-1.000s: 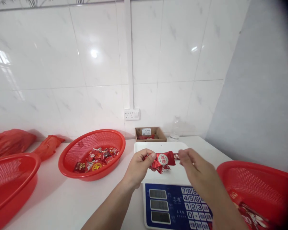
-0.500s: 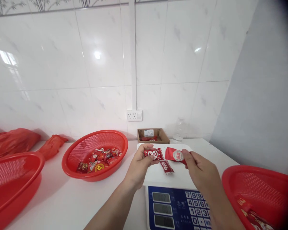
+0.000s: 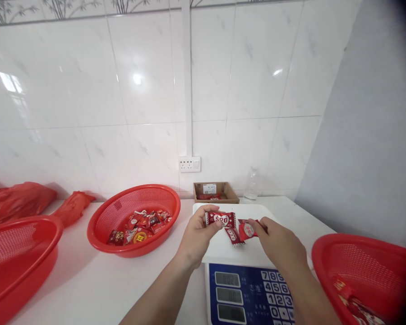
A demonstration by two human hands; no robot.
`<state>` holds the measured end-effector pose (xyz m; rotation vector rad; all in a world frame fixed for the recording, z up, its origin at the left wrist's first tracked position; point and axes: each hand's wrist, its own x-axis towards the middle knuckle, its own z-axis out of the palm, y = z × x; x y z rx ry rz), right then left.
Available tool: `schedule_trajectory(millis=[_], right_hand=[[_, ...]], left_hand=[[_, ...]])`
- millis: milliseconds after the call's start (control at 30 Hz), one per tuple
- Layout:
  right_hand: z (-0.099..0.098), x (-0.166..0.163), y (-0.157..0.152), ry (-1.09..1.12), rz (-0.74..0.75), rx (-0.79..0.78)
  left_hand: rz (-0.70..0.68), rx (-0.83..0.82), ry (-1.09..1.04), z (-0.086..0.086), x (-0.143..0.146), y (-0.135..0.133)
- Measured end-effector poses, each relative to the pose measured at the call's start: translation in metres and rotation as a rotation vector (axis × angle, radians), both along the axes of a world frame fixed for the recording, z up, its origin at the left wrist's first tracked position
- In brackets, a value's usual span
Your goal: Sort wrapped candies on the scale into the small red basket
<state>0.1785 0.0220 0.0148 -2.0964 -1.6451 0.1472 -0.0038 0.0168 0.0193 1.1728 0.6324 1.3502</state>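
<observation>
Above the scale's white pan point(image 3: 219, 253), my left hand point(image 3: 198, 234) pinches a dark red wrapped candy point(image 3: 225, 219) marked "520" in a white heart. My right hand point(image 3: 280, 239) grips the end of a brighter red wrapped candy point(image 3: 246, 229) with a round pale label. Another dark red wrapped candy point(image 3: 234, 236) shows between and just below these two; whether it lies on the pan or hangs from the left fingers I cannot tell. The digital scale point(image 3: 250, 289) has a blue panel with number keys and three displays.
A red basket point(image 3: 103, 216) of mixed wrapped sweets stands to the left, with another red basket point(image 3: 50, 230) beyond it. At right is a third red basket point(image 3: 328, 253) with packets. Behind the scale are a cardboard box point(image 3: 232, 194) and a clear bottle point(image 3: 252, 185). Red plastic bags point(image 3: 23, 198) lie far left.
My right hand has turned and brought its candy left and slightly lower, closer to the other two. The "520" candy has shifted a little to the right in my left fingers.
</observation>
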Motion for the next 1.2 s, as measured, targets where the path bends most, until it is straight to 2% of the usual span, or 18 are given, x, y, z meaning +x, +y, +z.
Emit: schedule_trajectory(millis=[67, 133, 233, 333, 500, 667, 767, 833, 967, 1033, 1133, 1200], right_hand=[[-0.006, 0.006, 0.005, 0.009, 0.009, -0.003], [-0.010, 0.008, 0.008, 0.061, 0.055, 0.076], [-0.008, 0.001, 0.003, 0.277, 0.229, 0.206], [-0.002, -0.013, -0.005, 0.472, 0.400, 0.232], [-0.002, -0.030, -0.010, 0.503, 0.518, 0.253], [-0.005, -0.035, -0.009, 0.485, 0.520, 0.363], [-0.004, -0.040, -0.012, 0.464, 0.522, 0.416], [-0.002, -0.042, -0.013, 0.457, 0.515, 0.431], [-0.001, -0.034, -0.010, 0.509, 0.504, 0.332], [-0.003, -0.024, -0.005, 0.521, 0.417, 0.286], [-0.011, -0.007, 0.004, 0.363, 0.290, 0.212], [-0.017, -0.001, 0.010, 0.186, 0.308, 0.152]], left_hand=[[-0.011, -0.006, 0.009, -0.001, 0.000, 0.001], [-0.021, -0.018, 0.010, -0.002, 0.001, 0.001], [-0.034, -0.027, 0.006, -0.003, 0.002, 0.001], [-0.061, -0.025, 0.004, -0.004, 0.005, 0.000], [-0.088, -0.025, 0.026, -0.003, 0.008, -0.003], [-0.057, -0.047, 0.192, -0.004, 0.008, -0.002], [-0.076, 0.007, 0.283, -0.006, 0.007, -0.001], [-0.042, 0.058, 0.331, -0.008, 0.007, 0.000], [0.085, 0.108, 0.400, -0.009, 0.005, 0.001], [0.166, 0.108, 0.386, -0.009, 0.002, 0.003], [0.263, 0.141, 0.455, -0.008, -0.005, 0.009], [0.330, 0.215, 0.681, -0.009, -0.009, 0.014]])
